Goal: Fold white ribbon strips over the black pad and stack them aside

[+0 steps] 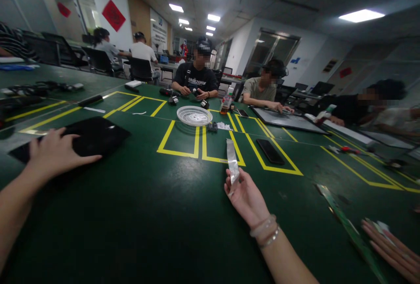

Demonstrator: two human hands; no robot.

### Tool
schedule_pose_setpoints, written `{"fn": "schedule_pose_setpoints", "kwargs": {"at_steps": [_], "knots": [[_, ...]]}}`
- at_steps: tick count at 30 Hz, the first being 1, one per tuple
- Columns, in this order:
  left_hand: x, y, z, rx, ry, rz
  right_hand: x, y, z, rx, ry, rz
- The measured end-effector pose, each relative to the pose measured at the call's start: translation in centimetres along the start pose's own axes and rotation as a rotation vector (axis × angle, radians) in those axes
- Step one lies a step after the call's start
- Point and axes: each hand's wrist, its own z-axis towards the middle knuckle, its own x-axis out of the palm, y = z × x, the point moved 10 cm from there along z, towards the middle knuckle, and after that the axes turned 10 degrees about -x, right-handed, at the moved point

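In the head view my left hand (54,152) reaches over a flat, glossy black sheet (98,135) on the left of the table. Its fingers are spread apart, and I cannot tell whether they press on the sheet. My right hand (246,194), with bracelets at the wrist, is closed on the lower end of a silver foil strip (232,157). The strip stands nearly upright from the fingers, above the green table (170,214).
A white round basket (194,116) sits mid-table, with a dark phone (270,151) inside yellow tape at right. Nearby stands a bottle (225,104). A long green strip (348,227) lies near another person's hand (393,244). Several people sit across the table.
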Motion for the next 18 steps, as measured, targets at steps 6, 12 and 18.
{"fn": "schedule_pose_setpoints", "kwargs": {"at_steps": [6,12,18], "knots": [[6.5,-20.6,2.5,0.093,0.194,0.152,0.4,3.0,-0.2,-0.293,0.005,-0.219],[10.0,-28.3,-1.7,0.273,0.41,0.042,2.1,4.4,-1.1,-0.544,0.142,-0.62],[11.5,-27.3,-1.2,0.254,0.471,-0.001,7.1,2.7,-4.5,-0.961,0.552,-1.447]]}}
